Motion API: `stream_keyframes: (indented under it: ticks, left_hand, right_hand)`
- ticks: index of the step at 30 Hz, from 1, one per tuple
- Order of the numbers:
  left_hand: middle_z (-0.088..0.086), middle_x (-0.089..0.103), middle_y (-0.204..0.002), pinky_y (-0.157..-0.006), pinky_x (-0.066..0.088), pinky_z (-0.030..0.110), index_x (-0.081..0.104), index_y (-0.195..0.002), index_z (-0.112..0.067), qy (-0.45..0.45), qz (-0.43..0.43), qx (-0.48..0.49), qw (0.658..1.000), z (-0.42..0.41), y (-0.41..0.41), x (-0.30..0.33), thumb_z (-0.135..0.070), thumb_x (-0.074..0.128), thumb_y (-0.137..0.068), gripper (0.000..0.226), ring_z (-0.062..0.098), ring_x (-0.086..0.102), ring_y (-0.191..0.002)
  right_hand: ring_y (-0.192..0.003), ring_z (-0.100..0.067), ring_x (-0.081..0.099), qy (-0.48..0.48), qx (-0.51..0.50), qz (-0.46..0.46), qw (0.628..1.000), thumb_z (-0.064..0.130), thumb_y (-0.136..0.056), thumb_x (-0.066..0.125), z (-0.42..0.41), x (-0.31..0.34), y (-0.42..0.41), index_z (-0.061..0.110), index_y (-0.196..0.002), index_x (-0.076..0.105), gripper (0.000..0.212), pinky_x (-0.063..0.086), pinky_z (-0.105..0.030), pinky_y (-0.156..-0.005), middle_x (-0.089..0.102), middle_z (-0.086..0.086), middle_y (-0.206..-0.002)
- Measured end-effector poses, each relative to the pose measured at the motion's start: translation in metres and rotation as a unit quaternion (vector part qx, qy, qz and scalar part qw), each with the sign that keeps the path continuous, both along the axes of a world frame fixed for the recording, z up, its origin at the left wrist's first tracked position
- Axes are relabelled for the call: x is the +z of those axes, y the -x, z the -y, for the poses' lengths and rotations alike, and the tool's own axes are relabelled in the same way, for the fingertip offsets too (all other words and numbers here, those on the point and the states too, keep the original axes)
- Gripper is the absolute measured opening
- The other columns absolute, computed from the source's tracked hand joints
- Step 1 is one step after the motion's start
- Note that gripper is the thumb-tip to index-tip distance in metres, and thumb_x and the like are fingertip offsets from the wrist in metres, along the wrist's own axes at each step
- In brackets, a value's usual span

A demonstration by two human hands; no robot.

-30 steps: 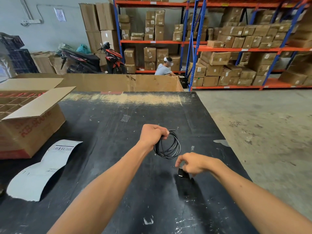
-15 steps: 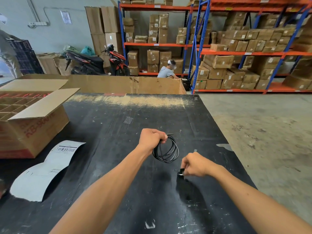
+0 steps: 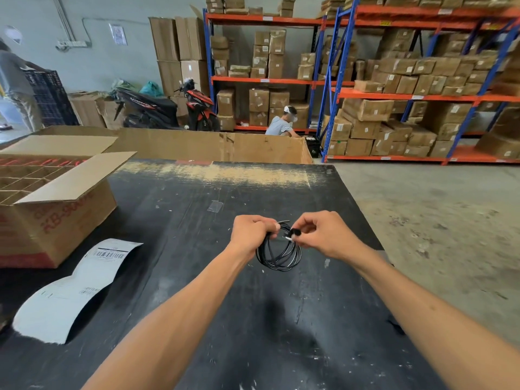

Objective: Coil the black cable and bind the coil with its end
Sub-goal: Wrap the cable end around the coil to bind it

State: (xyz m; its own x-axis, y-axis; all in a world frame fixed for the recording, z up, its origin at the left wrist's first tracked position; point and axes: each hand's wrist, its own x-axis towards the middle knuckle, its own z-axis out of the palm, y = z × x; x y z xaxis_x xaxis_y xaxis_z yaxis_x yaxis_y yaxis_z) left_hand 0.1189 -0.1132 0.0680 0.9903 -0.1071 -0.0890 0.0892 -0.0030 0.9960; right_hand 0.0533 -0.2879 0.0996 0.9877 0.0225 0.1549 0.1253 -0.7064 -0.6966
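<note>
The black cable (image 3: 278, 253) hangs as a loose coil of several turns between my two hands, held clear above the black table (image 3: 197, 277). My left hand (image 3: 251, 232) is closed in a fist around the upper left part of the coil, fingers curled over the gathered turns, so that the loops droop below and to the right of that fist. My right hand (image 3: 323, 235) sits just beside the coil on its right, thumb and forefinger pinched on the small black plug end (image 3: 295, 232) of the cable; the remaining fingers are loosely curled. The plug lies against the upper right of the coil, and a short free cable tip (image 3: 282, 222) projects above the turns between the two hands. Whether any binding turn has been made around the coil cannot be told. A small strip of clear tape (image 3: 215, 206) lies on the table beyond my hands. To the left of my left forearm, a curled white shipping label (image 3: 76, 288) with a barcode rests on the table, and farther left stands an open cardboard box (image 3: 56, 215) with inner dividers and red print. Beyond the table's far edge is a large cardboard bin (image 3: 211, 146), then a parked scooter (image 3: 168, 108), a seated person (image 3: 281, 126), and shelving (image 3: 365, 88) stacked with cartons.
</note>
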Motion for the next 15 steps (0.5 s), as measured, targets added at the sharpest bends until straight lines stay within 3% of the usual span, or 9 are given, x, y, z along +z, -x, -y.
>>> stream_keyframes:
  ticks: [2,6,8,11,15]
  left_hand:
    - [0.010,0.070,-0.062,-0.057,0.055,0.019,0.075,-0.081,0.011,0.000,0.001,0.001,1.000,0.000,0.002,0.003,0.010,0.075,-0.074,0.008,0.016,0.062,-0.050]
    - [0.008,0.070,-0.061,-0.056,0.052,0.016,0.075,-0.078,0.006,0.007,0.001,0.003,1.000,-0.001,0.004,0.007,0.008,0.076,-0.075,0.004,0.012,0.064,-0.049]
    - [0.010,0.071,-0.064,-0.057,0.053,0.017,0.075,-0.080,0.007,0.014,0.000,0.003,1.000,0.000,0.004,0.008,0.008,0.076,-0.075,0.006,0.014,0.065,-0.050]
    - [0.013,0.071,-0.066,-0.058,0.055,0.018,0.075,-0.085,0.011,0.017,0.003,0.000,1.000,0.003,0.006,0.010,0.009,0.075,-0.076,0.009,0.015,0.065,-0.053]
    - [0.018,0.072,-0.071,-0.065,0.058,0.022,0.076,-0.081,0.009,0.026,0.008,-0.006,1.000,0.008,0.009,0.011,0.008,0.076,-0.075,0.007,0.019,0.066,-0.059]
  right_hand:
    - [-0.060,0.000,0.065,0.030,0.016,0.015,0.999,0.014,-0.079,0.082,-0.001,-0.005,-0.001,0.023,-0.082,0.079,0.010,0.050,-0.016,-0.061,0.076,0.004,-0.068]
    - [-0.069,-0.002,0.068,0.059,0.065,0.012,0.996,0.020,-0.082,0.082,-0.004,-0.011,0.002,0.026,-0.087,0.080,0.009,0.055,-0.023,-0.068,0.076,0.010,-0.074]
    - [-0.071,0.002,0.066,0.118,0.064,0.030,0.990,0.025,-0.084,0.080,-0.004,-0.013,0.003,0.031,-0.092,0.078,0.010,0.052,-0.022,-0.069,0.073,0.017,-0.075]
    - [-0.080,-0.010,0.067,0.223,0.009,0.145,0.964,0.027,-0.084,0.075,-0.002,-0.019,0.003,0.031,-0.094,0.075,0.011,0.052,-0.030,-0.064,0.071,0.011,-0.090]
    - [-0.068,-0.019,0.064,0.257,-0.047,0.251,0.932,0.021,-0.078,0.079,-0.001,-0.031,0.003,0.022,-0.085,0.069,0.013,0.043,-0.029,-0.045,0.065,0.006,-0.086]
